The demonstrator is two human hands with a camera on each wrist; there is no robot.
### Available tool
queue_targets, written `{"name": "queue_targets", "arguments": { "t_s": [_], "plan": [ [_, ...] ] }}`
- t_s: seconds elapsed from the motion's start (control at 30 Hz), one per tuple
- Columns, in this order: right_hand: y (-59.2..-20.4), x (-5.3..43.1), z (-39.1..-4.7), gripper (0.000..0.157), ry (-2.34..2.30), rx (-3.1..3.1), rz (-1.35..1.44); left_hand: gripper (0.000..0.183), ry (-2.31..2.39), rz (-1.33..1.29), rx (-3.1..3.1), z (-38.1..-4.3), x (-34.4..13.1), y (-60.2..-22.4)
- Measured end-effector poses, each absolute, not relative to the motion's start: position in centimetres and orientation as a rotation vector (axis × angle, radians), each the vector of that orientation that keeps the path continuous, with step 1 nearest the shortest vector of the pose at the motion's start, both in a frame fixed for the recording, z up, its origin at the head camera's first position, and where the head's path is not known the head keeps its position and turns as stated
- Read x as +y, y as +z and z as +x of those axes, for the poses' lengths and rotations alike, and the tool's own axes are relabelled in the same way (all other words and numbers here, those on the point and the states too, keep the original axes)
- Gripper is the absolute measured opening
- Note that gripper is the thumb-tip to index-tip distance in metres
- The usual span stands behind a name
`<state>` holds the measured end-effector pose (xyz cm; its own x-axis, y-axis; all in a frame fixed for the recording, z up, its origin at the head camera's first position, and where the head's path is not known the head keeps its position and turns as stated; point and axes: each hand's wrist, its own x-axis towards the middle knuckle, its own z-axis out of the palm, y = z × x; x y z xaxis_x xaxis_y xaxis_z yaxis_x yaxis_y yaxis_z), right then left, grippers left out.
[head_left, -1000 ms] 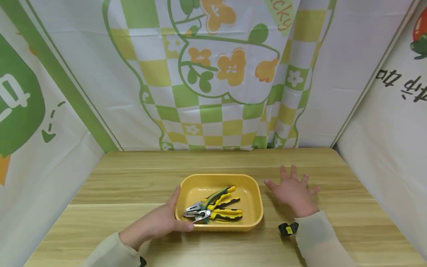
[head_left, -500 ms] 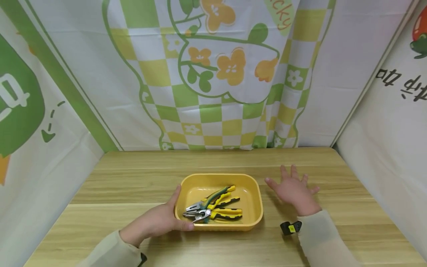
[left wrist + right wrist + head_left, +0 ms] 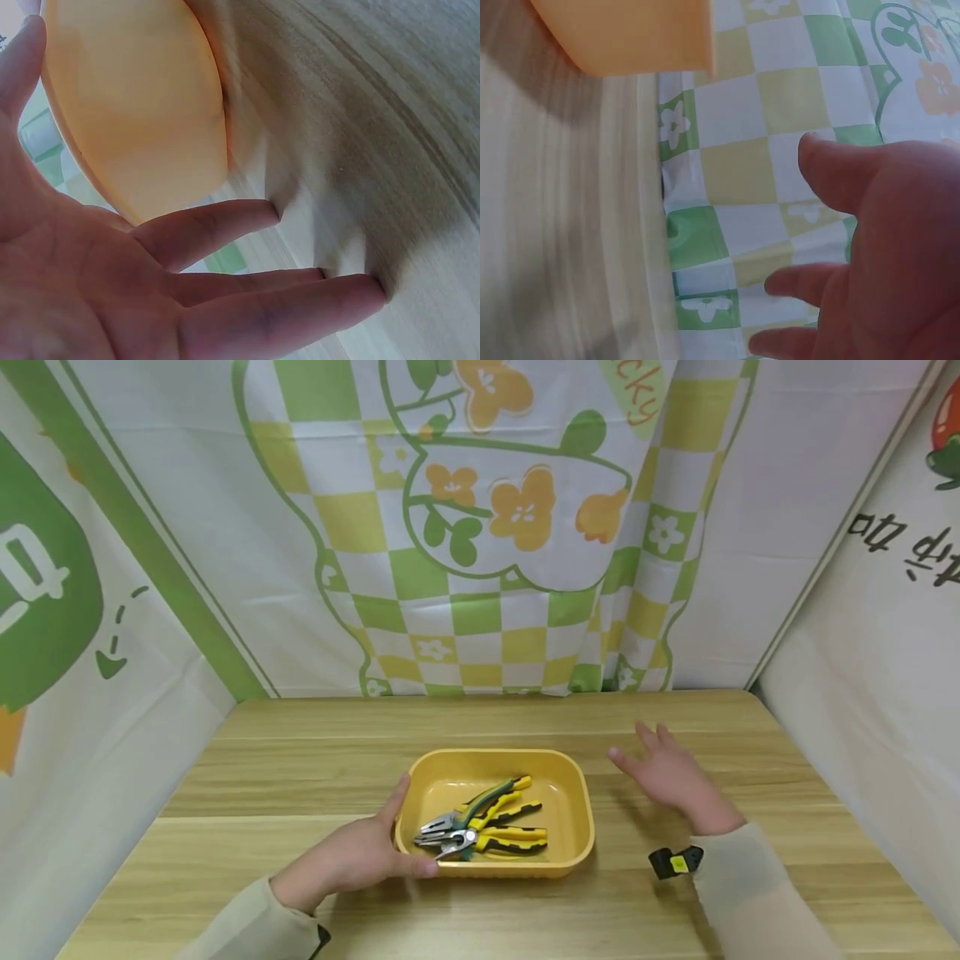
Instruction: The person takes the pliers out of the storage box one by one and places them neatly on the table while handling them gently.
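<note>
A yellow plastic box (image 3: 576, 777) stands on the table, with at least two pairs of pliers (image 3: 510, 846) overlapping in it. Their handles are yellow with black or dark green, and the metal heads point left. My left hand (image 3: 356, 860) rests against the box's left end, thumb at the near corner and index finger along the side. In the left wrist view its other fingers (image 3: 285, 315) stretch out straight beside the box, tips at the tabletop. To the right of the box, my right hand (image 3: 675, 781) is held apart from it, fingers spread and nothing in them.
The wooden table (image 3: 300, 760) ends at a back wall hung with a green and yellow checked cloth (image 3: 472, 618). White printed sheets (image 3: 862, 693) close off both sides. A black strap with a yellow mark (image 3: 677, 863) sits at the right wrist.
My right hand has drawn a little to the right, away from the box, and turned slightly. The left hand, the box and the pliers hold their places.
</note>
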<state>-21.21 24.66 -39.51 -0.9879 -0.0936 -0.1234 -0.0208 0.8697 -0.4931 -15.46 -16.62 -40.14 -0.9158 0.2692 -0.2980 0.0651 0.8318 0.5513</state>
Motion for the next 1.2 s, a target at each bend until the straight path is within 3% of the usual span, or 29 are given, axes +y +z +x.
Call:
{"name": "queue_targets", "arguments": {
  "t_s": [0.43,0.77,1.2],
  "plan": [
    [-37.2,25.9,-21.3,0.089,-0.926,2.87,-0.221,0.136,0.791,0.255,2.66,-15.4,-16.7,-40.6],
    [-35.5,25.6,-21.4,0.073,-1.074,2.73,-0.344,0.136,0.783,0.292,2.668,-15.4,-16.6,-40.7],
    [-33.4,23.4,-22.5,0.069,-1.356,2.218,-0.288,0.136,0.796,0.293,2.647,-15.3,-16.5,-40.6]
  ]
}}
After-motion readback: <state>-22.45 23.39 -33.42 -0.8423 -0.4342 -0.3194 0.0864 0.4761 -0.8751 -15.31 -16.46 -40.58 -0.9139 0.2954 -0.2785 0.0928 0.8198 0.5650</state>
